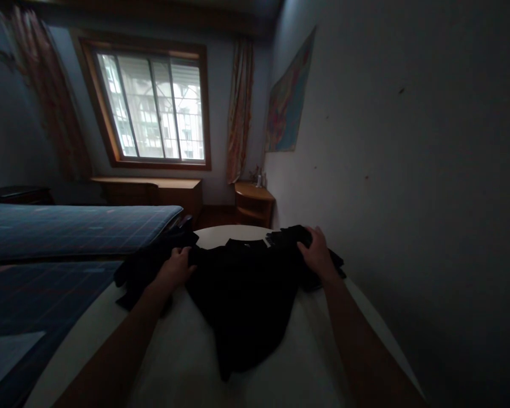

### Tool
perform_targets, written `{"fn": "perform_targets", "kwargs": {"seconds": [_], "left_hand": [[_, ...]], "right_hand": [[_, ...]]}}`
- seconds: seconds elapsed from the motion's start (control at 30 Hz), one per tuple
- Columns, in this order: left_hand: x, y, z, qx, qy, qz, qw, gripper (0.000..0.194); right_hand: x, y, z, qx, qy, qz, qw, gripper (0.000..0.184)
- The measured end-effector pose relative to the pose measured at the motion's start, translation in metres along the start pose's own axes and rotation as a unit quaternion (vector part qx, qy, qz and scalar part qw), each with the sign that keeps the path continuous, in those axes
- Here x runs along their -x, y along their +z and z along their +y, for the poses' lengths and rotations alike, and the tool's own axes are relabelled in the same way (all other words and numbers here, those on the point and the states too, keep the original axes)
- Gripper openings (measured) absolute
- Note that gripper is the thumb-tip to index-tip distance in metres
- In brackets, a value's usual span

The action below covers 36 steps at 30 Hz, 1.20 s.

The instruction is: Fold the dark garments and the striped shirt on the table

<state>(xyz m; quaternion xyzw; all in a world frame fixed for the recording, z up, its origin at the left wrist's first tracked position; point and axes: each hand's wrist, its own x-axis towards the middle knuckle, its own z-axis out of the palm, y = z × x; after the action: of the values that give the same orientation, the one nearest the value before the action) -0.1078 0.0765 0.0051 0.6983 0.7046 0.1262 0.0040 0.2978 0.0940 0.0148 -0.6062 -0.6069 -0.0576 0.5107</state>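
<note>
A black shirt [246, 300] lies on a pale round table [178, 351], its neckline at the far side and its lower part drawn to an uneven point toward me. My left hand [179, 267] pinches the shirt near its left shoulder. At the opposite shoulder, my right hand [318, 252] has thumb and fingers closed on the dark cloth; some fingertips are hidden by fabric. Beside my left hand sits a heap of dark clothing [138, 272]. More dark cloth [338, 263] shows past my right hand, and I cannot tell where it parts from the shirt.
Left of the table is a bed with a blue plaid mattress [68, 232]. A plain wall [429, 226] rises close on the right, with a map [289, 96] on it. Beyond are a wooden desk [178, 183], a corner shelf [255, 191] and a window [153, 107].
</note>
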Motion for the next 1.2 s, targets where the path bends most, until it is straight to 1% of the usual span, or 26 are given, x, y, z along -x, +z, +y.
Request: {"fn": "perform_targets", "kwargs": {"seconds": [0.03, 0.07, 0.1, 0.13, 0.17, 0.23, 0.27, 0.33, 0.37, 0.4, 0.43, 0.47, 0.5, 0.53, 0.6, 0.67, 0.7, 0.77, 0.83, 0.87, 0.93, 1.0, 1.03, 1.1, 1.13, 1.2], "left_hand": [[0.005, -0.001, 0.004, -0.018, 0.003, -0.018, 1.0, 0.051], [0.011, -0.002, 0.008, -0.036, 0.009, -0.035, 0.999, 0.047], [0.018, -0.003, 0.012, -0.052, 0.019, -0.047, 0.997, 0.044], [0.024, -0.004, 0.015, -0.065, 0.028, -0.056, 0.996, 0.043], [0.031, -0.005, 0.018, -0.074, 0.034, -0.06, 0.995, 0.043], [0.043, -0.006, 0.021, -0.078, 0.038, -0.052, 0.995, 0.049], [0.049, -0.006, 0.023, -0.074, 0.039, -0.042, 0.996, 0.052], [0.06, -0.006, 0.024, -0.059, 0.043, -0.016, 0.997, 0.053], [0.065, -0.006, 0.025, -0.047, 0.053, -0.006, 0.998, 0.05], [0.07, -0.004, 0.025, -0.029, 0.071, -0.005, 0.997, 0.043], [0.076, -0.002, 0.025, -0.003, 0.098, -0.015, 0.995, 0.033], [0.082, 0.0, 0.025, 0.028, 0.133, -0.035, 0.99, 0.022], [0.087, 0.004, 0.024, 0.062, 0.174, -0.06, 0.981, 0.013], [0.092, 0.008, 0.022, 0.095, 0.217, -0.086, 0.968, 0.01], [0.099, 0.016, 0.017, 0.149, 0.288, -0.12, 0.938, 0.014], [0.1, 0.021, 0.012, 0.182, 0.319, -0.124, 0.922, 0.02], [0.098, 0.023, 0.009, 0.193, 0.32, -0.123, 0.92, 0.02], [0.093, 0.024, 0.004, 0.202, 0.303, -0.117, 0.924, 0.015], [0.086, 0.023, -0.002, 0.209, 0.278, -0.092, 0.933, 0.017], [0.083, 0.022, -0.005, 0.215, 0.26, -0.07, 0.939, 0.018], [0.077, 0.022, -0.013, 0.232, 0.209, -0.012, 0.95, 0.02], [0.071, 0.022, -0.021, 0.242, 0.156, 0.034, 0.957, 0.023], [0.069, 0.022, -0.024, 0.241, 0.138, 0.05, 0.959, 0.025], [0.066, 0.021, -0.027, 0.232, 0.126, 0.074, 0.962, 0.027], [0.066, 0.019, -0.027, 0.225, 0.127, 0.081, 0.963, 0.028], [0.069, 0.014, -0.023, 0.215, 0.138, 0.071, 0.964, 0.029]], "right_hand": [[0.003, -0.004, -0.013, 0.01, -0.02, -0.026, 0.999, 0.048], [0.009, -0.009, -0.027, 0.015, -0.04, -0.066, 0.997, 0.041], [0.016, -0.014, -0.04, 0.014, -0.056, -0.124, 0.991, 0.033], [0.025, -0.02, -0.054, 0.01, -0.063, -0.202, 0.977, 0.026], [0.036, -0.025, -0.065, 0.013, -0.06, -0.28, 0.958, 0.02], [0.06, -0.037, -0.082, 0.035, -0.051, -0.392, 0.918, 0.014], [0.072, -0.042, -0.086, 0.038, -0.057, -0.44, 0.896, 0.018], [0.094, -0.048, -0.088, 0.019, -0.087, -0.515, 0.853, 0.036], [0.103, -0.05, -0.087, 0.002, -0.101, -0.536, 0.838, 0.042], [0.111, -0.05, -0.085, -0.014, -0.112, -0.544, 0.831, 0.044], [0.116, -0.049, -0.082, -0.026, -0.12, -0.543, 0.831, 0.04], [0.12, -0.047, -0.079, -0.035, -0.126, -0.535, 0.834, 0.033], [0.121, -0.046, -0.077, -0.041, -0.133, -0.527, 0.838, 0.024], [0.121, -0.045, -0.075, -0.047, -0.14, -0.521, 0.841, 0.017], [0.117, -0.045, -0.07, -0.069, -0.144, -0.506, 0.848, 0.016], [0.109, -0.05, -0.064, -0.097, -0.132, -0.459, 0.873, 0.021], [0.104, -0.054, -0.059, -0.108, -0.124, -0.422, 0.892, 0.023], [0.095, -0.062, -0.044, -0.115, -0.104, -0.329, 0.932, 0.027], [0.087, -0.07, -0.024, -0.098, -0.077, -0.228, 0.966, 0.03], [0.084, -0.072, -0.014, -0.084, -0.062, -0.183, 0.977, 0.03], [0.078, -0.075, 0.005, -0.055, -0.044, -0.127, 0.989, 0.03], [0.075, -0.076, 0.015, -0.03, -0.039, -0.108, 0.993, 0.03], [0.074, -0.076, 0.016, -0.021, -0.039, -0.107, 0.993, 0.029], [0.075, -0.076, 0.009, -0.013, -0.033, -0.114, 0.993, 0.028], [0.077, -0.076, 0.002, -0.02, -0.031, -0.131, 0.991, 0.027], [0.084, -0.075, -0.018, -0.052, -0.037, -0.204, 0.977, 0.025]]}}
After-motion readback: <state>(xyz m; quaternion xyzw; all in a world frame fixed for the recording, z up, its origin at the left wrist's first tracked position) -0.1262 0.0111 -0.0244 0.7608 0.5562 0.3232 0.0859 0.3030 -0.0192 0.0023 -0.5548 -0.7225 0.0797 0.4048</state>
